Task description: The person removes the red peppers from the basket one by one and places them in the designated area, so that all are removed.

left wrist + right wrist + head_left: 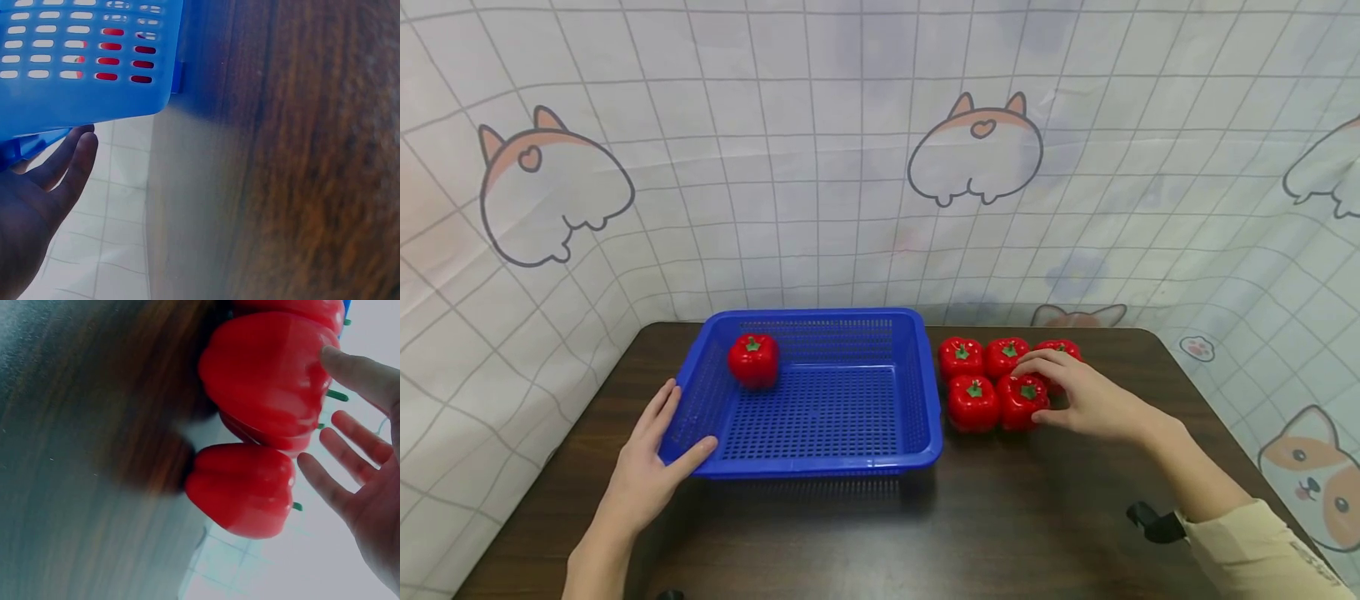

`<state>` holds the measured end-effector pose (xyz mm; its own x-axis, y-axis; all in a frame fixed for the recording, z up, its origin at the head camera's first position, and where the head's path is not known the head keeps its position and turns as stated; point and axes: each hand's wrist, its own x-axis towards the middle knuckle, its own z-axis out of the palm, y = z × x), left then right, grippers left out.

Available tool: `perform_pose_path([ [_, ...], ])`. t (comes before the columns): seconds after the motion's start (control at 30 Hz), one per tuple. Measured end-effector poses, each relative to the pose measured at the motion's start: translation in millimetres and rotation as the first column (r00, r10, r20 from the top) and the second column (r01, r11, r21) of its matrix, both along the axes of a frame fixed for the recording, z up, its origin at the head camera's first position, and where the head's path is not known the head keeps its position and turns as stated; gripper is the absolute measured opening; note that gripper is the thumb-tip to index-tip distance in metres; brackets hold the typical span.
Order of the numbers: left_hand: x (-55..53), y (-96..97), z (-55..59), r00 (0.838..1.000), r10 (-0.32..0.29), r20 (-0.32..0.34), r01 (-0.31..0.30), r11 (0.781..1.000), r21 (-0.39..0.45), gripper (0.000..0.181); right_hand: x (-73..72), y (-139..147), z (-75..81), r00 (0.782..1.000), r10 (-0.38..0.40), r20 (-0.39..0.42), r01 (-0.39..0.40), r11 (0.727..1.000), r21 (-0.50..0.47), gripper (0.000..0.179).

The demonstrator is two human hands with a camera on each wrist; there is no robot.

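Note:
A blue plastic basket (820, 467) stands left of centre on the dark table, with one red bell pepper (754, 364) inside at its left end. My left hand (643, 471) rests at the basket's left front corner, thumb over the front rim and fingers along the left side. In the left wrist view its fingers lie straight beside the basket wall (81, 103). Over the peppers right of the basket, my right hand (1086, 396) spreads its fingers around a front bell pepper (1021, 406). The right wrist view has the thumb at the pepper's (269, 375) upper side, the other fingers apart from it.
Beside that pepper sits another front bell pepper (973, 408); behind them is a row of more peppers (960, 357), the rightmost partly hidden by my right hand. A white gridded cloth (850, 208) with cartoon animals hangs behind the wooden table (1000, 517) and along both sides.

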<state>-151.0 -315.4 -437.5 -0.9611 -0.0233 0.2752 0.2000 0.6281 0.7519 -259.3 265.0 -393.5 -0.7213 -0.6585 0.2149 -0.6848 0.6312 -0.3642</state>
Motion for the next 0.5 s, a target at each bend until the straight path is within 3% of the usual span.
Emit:
perform_pose_path([
  [0.5, 0.1, -0.4, -0.1, 1.000, 0.002, 0.010, -0.002, 1.000, 0.004, 0.090, -13.5, -20, 42.2, 0.999, 0.042, -0.013, -0.041, 0.998, 0.043, 0.042],
])
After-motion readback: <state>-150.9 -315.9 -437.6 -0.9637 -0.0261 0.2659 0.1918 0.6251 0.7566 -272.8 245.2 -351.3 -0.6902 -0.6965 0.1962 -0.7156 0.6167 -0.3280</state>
